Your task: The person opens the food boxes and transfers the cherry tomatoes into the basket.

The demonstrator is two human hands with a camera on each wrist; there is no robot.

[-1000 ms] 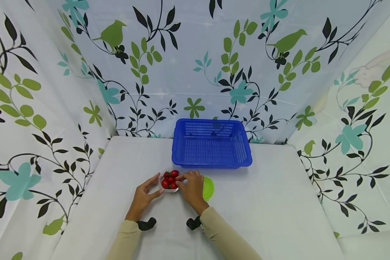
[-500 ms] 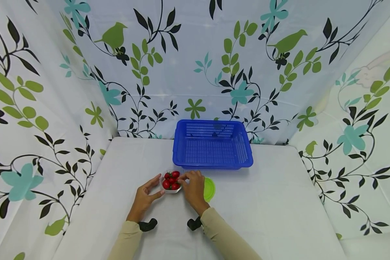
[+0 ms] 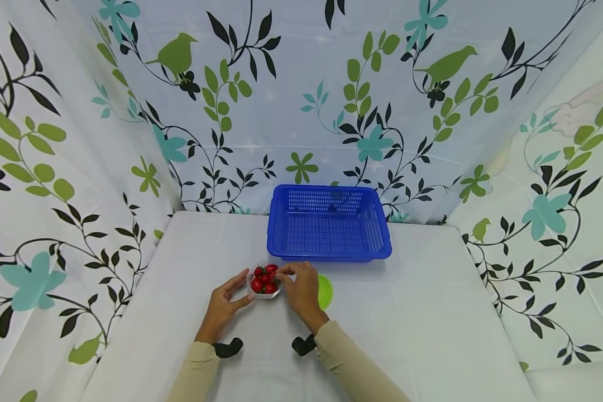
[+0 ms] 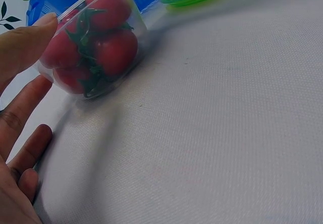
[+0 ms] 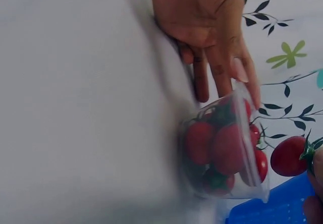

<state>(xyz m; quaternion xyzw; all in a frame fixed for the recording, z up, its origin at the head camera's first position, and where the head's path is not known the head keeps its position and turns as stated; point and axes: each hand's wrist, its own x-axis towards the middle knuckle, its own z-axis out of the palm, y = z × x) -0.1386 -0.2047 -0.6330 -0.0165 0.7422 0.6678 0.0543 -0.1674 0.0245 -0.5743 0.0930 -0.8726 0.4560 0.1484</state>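
Note:
A small clear plastic container (image 3: 266, 296) full of red cherry tomatoes (image 3: 258, 285) stands on the white cloth. My left hand (image 3: 220, 308) steadies its left side, thumb at the rim and fingers along the wall, as the left wrist view shows. At the container's right edge is my right hand (image 3: 303, 291). Its fingertips pinch one cherry tomato (image 5: 288, 156) by the green stem, just above the rim in the right wrist view. Inside, more tomatoes with green stems press against the clear wall (image 4: 136, 32).
A bright green round lid (image 3: 324, 292) lies flat just right of my right hand, partly covered by it. Behind the container stands a blue perforated plastic basket (image 3: 326, 258). Patterned cloth (image 3: 291, 128) hangs at the back and both sides of the table.
My right hand has shifted slightly up and to the right at the container's edge. The left hand keeps its place at the container.

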